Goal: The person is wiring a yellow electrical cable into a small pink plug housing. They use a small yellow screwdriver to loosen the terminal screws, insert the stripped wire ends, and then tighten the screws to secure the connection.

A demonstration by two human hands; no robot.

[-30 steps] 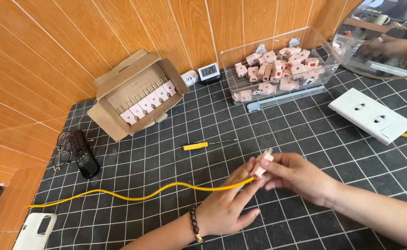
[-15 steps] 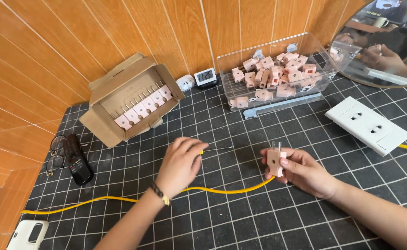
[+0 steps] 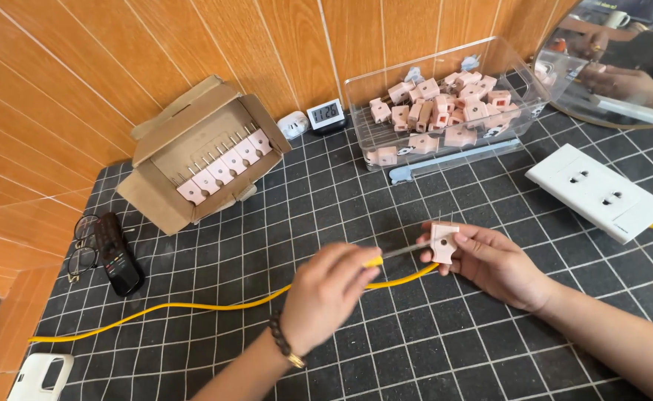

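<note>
My right hand [image 3: 499,261] holds a small pink plug [image 3: 442,243] upright at the middle of the black gridded mat. My left hand [image 3: 328,292] grips a yellow-handled screwdriver [image 3: 391,255]; its metal shaft points right and its tip touches the plug. A yellow cable [image 3: 193,308] runs from the left edge of the mat toward the plug, passing under my left hand.
An open cardboard box [image 3: 193,152] with a row of pink plugs stands at the back left. A clear bin [image 3: 445,104] of several pink plugs is at the back right. A white socket strip [image 3: 598,191], a small digital clock [image 3: 325,113], a remote [image 3: 117,255], glasses and a white phone [image 3: 40,376] lie around.
My left hand reached to the yellow screwdriver lying on the mat, picked it up and brought its tip to the plug. My right hand stayed on the plug, shifting slightly right.
</note>
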